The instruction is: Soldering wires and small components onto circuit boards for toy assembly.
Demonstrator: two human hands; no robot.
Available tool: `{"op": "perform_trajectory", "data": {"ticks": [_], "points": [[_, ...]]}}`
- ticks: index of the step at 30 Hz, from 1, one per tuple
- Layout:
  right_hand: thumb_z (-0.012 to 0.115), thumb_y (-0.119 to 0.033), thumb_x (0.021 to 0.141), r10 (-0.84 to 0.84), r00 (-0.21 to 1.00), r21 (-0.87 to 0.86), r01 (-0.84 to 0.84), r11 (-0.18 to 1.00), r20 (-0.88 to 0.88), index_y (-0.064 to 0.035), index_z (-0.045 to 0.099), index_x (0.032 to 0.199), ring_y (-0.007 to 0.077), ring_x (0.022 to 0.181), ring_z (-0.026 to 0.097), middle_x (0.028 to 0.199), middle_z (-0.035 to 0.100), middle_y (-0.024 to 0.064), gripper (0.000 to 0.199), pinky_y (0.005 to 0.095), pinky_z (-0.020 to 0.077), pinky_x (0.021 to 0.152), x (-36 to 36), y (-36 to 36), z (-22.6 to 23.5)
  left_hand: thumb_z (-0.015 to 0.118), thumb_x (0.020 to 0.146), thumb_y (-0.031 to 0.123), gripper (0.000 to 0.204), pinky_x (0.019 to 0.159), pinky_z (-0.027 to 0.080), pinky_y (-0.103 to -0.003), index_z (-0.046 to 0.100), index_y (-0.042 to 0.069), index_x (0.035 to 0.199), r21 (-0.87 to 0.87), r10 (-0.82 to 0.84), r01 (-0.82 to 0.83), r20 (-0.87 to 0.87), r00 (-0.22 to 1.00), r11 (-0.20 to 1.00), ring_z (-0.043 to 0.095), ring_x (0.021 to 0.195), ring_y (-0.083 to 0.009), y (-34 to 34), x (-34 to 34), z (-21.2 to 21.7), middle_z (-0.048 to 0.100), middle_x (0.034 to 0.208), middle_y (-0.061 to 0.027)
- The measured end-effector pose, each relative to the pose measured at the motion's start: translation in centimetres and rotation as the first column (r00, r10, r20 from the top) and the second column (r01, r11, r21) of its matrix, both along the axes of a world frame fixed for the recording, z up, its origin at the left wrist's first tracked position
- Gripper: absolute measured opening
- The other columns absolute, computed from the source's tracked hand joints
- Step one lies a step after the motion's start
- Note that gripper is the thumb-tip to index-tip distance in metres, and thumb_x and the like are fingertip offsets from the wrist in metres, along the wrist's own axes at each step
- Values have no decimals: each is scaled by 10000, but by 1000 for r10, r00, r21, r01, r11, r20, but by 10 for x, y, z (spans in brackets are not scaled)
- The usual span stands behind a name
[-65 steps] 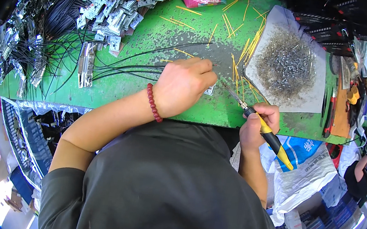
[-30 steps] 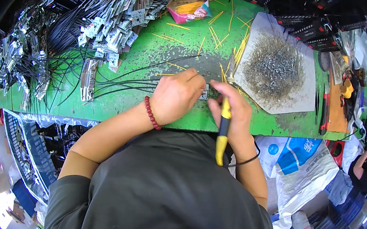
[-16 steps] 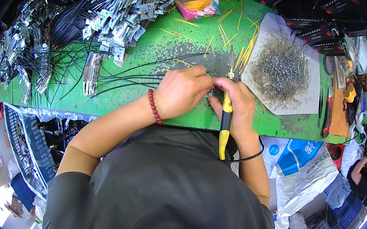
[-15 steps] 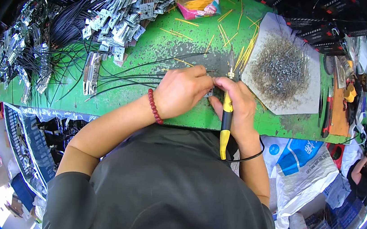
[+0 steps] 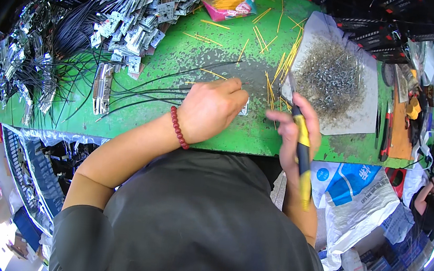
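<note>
My right hand (image 5: 302, 132) grips a yellow-and-black soldering iron (image 5: 302, 158), its tip slanting up over the edge of a white sheet. The thumb and index finger of that hand stretch toward the left. Curled shut, my left hand (image 5: 213, 109) rests on the green bench, and its fingers hide whatever they pinch. Beside those fingertips shows part of a small pale circuit board (image 5: 244, 108). Several black cables (image 5: 149, 97) run from the left into the area beneath my left hand. Yellow wire pieces (image 5: 269, 90) lie between my hands, farther back.
The white sheet (image 5: 366, 118) carries a heap of small grey bits (image 5: 331, 76). A pink box (image 5: 220, 14) holds yellow wires. Boards with cables (image 5: 132, 29) pile up at the back left, near a stack of metal strips (image 5: 102, 89). Red-handled pliers (image 5: 386, 136) lie right.
My right hand has moved right, away from the left hand, taking the soldering iron with it and tilting it. More of the small board shows now. My left hand has barely shifted.
</note>
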State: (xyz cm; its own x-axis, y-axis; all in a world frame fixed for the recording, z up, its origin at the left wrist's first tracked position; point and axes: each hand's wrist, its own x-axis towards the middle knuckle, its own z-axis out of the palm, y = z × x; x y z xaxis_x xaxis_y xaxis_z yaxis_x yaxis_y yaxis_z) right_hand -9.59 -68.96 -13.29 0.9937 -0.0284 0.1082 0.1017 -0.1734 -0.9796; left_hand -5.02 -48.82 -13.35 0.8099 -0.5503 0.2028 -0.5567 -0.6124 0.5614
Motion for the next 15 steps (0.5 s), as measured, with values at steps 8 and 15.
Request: {"op": "perform_trajectory", "data": {"ticks": [8, 15], "points": [[616, -309, 876, -80, 994, 59, 75, 995, 77, 42, 610, 1068, 80, 651, 486, 763, 569, 33, 400, 230, 367, 578, -19, -17, -14, 657, 769, 63, 99, 553, 484, -395, 561, 56, 788, 0, 11, -11, 0, 1000, 1000, 595, 668, -297, -4, 0, 0, 539, 790, -94], [654, -79, 804, -122, 992, 243, 126, 962, -32, -21, 510, 895, 30, 620, 431, 731, 513, -6, 180, 188, 337, 552, -22, -10, -17, 586, 771, 72, 75, 538, 489, -394, 515, 62, 747, 16, -5, 4, 32, 999, 1000, 607, 715, -270, -5, 0, 5, 520, 774, -88]]}}
